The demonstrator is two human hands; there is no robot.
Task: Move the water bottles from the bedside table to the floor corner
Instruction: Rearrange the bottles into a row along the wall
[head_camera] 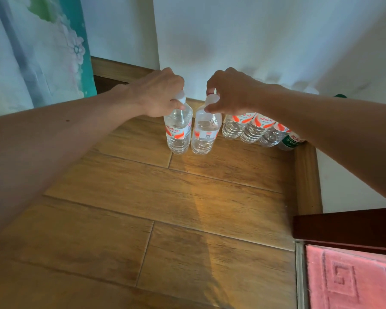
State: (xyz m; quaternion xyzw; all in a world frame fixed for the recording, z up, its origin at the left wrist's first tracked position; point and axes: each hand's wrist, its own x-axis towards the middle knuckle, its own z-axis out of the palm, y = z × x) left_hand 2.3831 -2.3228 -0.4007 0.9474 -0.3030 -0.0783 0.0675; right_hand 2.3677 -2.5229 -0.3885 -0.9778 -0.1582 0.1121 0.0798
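Wood floor (187, 208) underlies two upright bottles (178, 130) (204, 134), caps up, hands (158, 92) (230, 92) gripping them.

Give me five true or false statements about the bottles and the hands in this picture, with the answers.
1. Each hand grips a bottle at its cap end. True: the left hand holds the left bottle, and the right hand holds the right bottle.
2. The two held bottles lie on their sides. False: both are upright.
3. More bottles stand in a row along the wall, below the right forearm. True.
4. Every bottle has a red label. False: the green-label bottle ends the row at the right.
5. A blue mat lies at the lower right. False: the mat there is pink.
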